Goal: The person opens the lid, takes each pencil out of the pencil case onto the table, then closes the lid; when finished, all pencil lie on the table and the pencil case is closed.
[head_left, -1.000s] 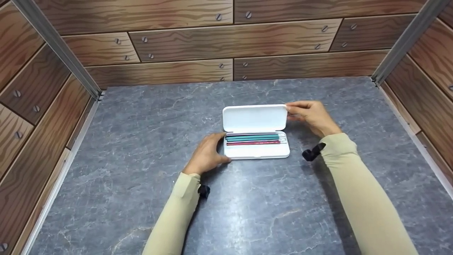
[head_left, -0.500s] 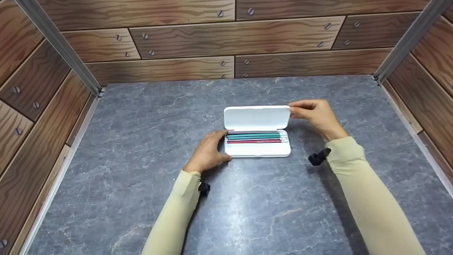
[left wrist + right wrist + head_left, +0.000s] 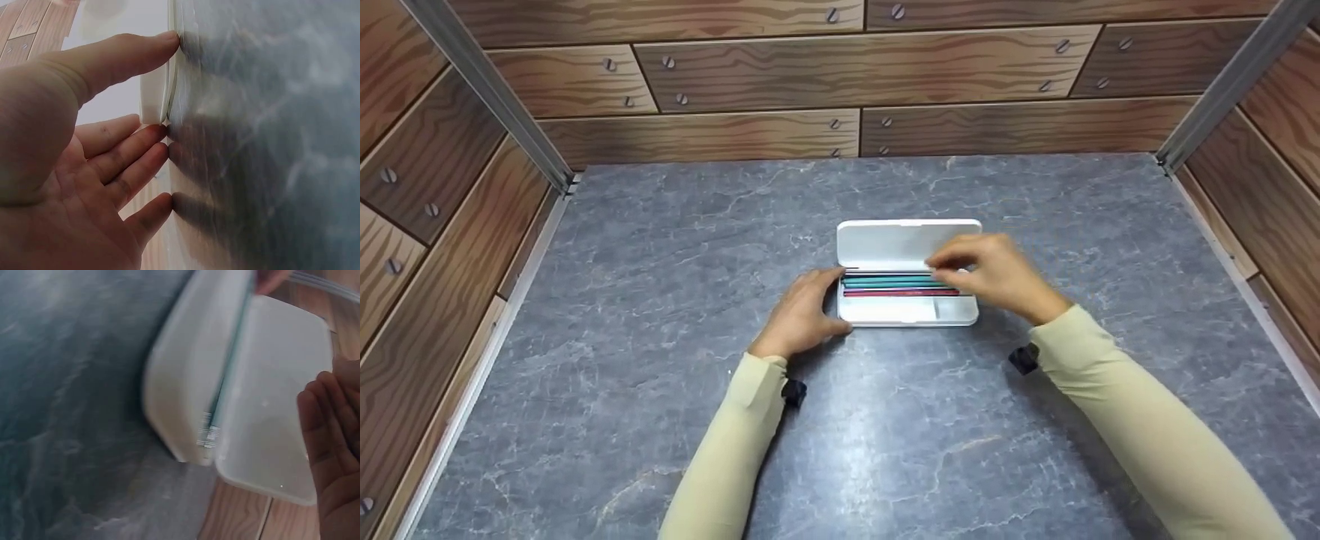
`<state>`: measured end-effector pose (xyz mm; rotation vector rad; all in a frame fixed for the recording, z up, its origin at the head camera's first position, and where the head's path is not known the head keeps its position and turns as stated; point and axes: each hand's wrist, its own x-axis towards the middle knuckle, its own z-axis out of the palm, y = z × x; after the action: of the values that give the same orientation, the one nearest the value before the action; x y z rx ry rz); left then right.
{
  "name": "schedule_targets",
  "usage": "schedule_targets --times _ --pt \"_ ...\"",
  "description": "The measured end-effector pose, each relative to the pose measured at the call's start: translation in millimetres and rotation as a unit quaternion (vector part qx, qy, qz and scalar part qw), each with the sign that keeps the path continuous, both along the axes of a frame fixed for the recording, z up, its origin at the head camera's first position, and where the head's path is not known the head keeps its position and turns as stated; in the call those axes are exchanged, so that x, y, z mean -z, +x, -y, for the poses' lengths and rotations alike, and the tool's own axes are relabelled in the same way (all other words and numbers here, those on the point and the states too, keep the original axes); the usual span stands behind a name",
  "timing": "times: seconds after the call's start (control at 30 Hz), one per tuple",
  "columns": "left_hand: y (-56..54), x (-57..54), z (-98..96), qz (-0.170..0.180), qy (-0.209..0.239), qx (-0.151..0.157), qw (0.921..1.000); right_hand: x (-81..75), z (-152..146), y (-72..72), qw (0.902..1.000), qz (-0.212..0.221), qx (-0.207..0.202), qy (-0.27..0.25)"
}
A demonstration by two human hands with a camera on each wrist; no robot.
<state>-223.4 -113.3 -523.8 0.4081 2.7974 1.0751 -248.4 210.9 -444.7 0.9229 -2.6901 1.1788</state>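
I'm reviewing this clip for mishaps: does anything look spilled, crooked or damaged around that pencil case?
Nothing stands out. The pencils lie side by side in the open white case, which sits flat on the tabletop, and no spill or break shows. Blur could hide fine damage.

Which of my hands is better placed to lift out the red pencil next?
Probably your right hand: its thumb and fingers are close to the red pencil's right end. Your left hand spans the white case's left end, so it seems better suited to steadying.
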Motion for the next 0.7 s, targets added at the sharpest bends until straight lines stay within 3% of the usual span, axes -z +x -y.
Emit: schedule_targets --times 0.1,0.27,0.37,0.57,0.7 --pt "-4.4 5.0 1.2 -0.004 -0.01 0.0 0.9999 9.3 5 -7.2 0.9974 0.009 -0.017 0.07" --pt "-6.0 8.3 0.4 -0.004 -0.014 0.0 0.9999 19.5 8 -12.4 0.9913 -0.015 -0.034 0.127" --pt "-2.0 2.9 -1.0 -0.01 -0.014 -0.001 0.9999 21.8 10 -12.8 0.9864 -0.046 -0.05 0.15" --pt "14.6 -31.1 -6.3 0.012 0.009 -0.003 0.9999 21.8 14 -12.0 0.9794 -0.078 -0.065 0.175" --pt "10.4 -19.5 -2.7 -0.009 0.005 0.002 0.9999 23.4 14 -11.1 0.9782 -0.091 -0.07 0.173"
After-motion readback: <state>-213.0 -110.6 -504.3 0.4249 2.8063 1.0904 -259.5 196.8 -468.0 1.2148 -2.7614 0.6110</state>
